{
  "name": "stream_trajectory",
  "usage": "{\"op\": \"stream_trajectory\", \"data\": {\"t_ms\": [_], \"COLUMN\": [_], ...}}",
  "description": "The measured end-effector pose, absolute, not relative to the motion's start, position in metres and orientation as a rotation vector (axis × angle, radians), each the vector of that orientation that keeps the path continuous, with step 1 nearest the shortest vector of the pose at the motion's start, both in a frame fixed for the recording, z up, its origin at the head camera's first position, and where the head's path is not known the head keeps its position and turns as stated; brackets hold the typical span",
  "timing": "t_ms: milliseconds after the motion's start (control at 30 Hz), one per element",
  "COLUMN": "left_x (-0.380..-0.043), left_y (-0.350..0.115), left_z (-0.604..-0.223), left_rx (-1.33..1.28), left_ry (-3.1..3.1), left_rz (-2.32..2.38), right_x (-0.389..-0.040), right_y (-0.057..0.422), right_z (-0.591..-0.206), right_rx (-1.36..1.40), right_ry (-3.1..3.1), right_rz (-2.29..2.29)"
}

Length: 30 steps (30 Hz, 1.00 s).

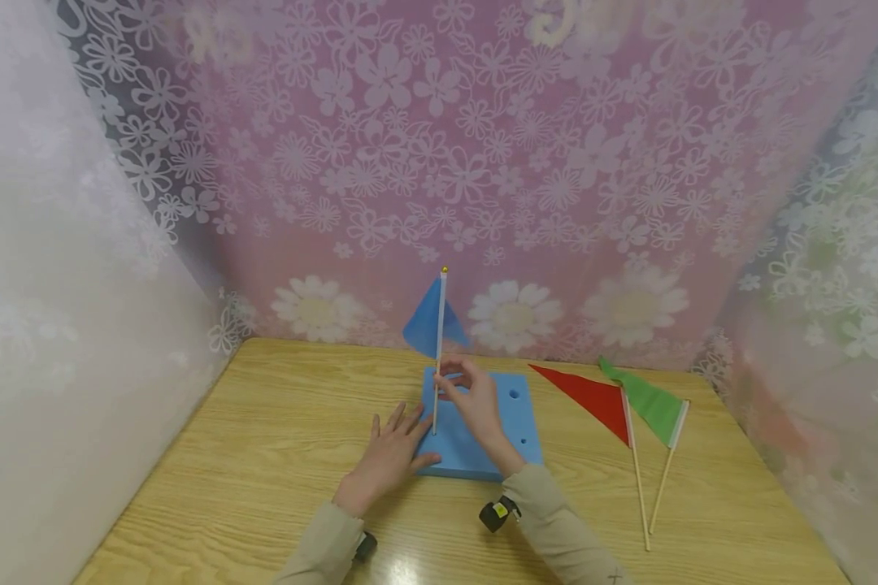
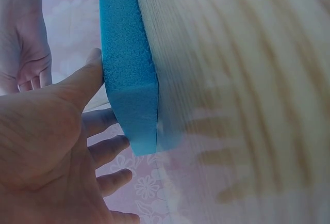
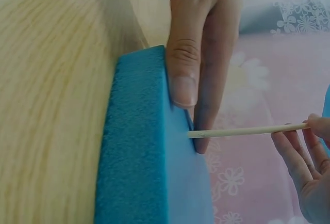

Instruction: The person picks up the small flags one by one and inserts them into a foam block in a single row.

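A blue foam block [image 1: 475,455] lies on the table. Near its front left corner, a blue flag [image 1: 426,321] with a thin wooden stick stands almost upright. The stick [image 3: 242,131] meets the block's top face; how deep its end goes I cannot tell. My right hand [image 1: 475,406] pinches the stick between thumb and fingertips, above the block. With fingers spread, my left hand [image 1: 388,459] rests at the block's left edge. In the left wrist view, the left thumb [image 2: 87,77] touches the block's edge.
To the right of the block lie a red flag [image 1: 593,402] and a green flag [image 1: 651,402], their sticks pointing towards me. The block has round holes on its right side, a larger hole [image 1: 514,394] and a smaller hole [image 1: 523,441]. Flowered curtains surround the wooden table [image 1: 263,455].
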<state>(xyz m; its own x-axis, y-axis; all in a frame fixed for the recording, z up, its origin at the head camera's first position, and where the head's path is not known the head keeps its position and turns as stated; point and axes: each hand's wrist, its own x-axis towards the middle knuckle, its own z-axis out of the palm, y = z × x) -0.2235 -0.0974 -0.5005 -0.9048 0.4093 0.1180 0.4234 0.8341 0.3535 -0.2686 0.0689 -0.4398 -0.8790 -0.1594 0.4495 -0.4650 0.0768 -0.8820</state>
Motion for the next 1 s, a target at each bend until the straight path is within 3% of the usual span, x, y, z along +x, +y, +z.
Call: {"op": "stream_trajectory", "data": {"t_ms": [200,800,1000], "left_x": [-0.225,-0.223,-0.222], "left_y": [-0.097,-0.097,-0.097], "left_z": [-0.502,-0.499,-0.5], "left_rx": [-0.676,-0.679,-0.68], "left_ry": [-2.969,-2.953,-2.947], "left_rz": [-0.579,-0.6,-0.617], "right_x": [-0.274,-0.259,-0.265], "right_y": [0.069,0.071,0.071], "right_z": [-0.454,-0.444,-0.462], "right_rx": [0.62,0.679,0.635], "right_ry": [-2.125,-2.242,-2.305], "right_rz": [1.866,1.798,1.797]}}
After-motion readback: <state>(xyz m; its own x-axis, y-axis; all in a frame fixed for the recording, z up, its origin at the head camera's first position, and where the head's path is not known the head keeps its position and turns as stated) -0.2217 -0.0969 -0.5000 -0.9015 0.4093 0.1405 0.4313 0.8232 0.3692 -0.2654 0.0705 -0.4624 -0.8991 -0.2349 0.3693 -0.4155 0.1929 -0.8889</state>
